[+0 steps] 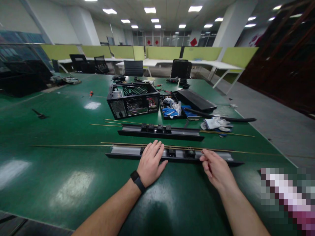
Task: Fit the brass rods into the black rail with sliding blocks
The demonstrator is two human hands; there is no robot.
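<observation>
A long black channel with a pale inner strip and several small black blocks lies nearest me on the green table. Thin brass-coloured rods run along its top and stick out past both ends. My left hand, with a black watch at the wrist, rests across the channel's left middle, fingers stretched out. At the channel's right part, my right hand has its fingers curled and pinched together by the rods; what is in them, if anything, is hidden. Behind lies a second black channel with similar blocks and rods.
An open black computer case stands behind the channels. Right of it are a black tray with gloves, a flat black panel, a black tube and a white glove. A small dark tool lies far left.
</observation>
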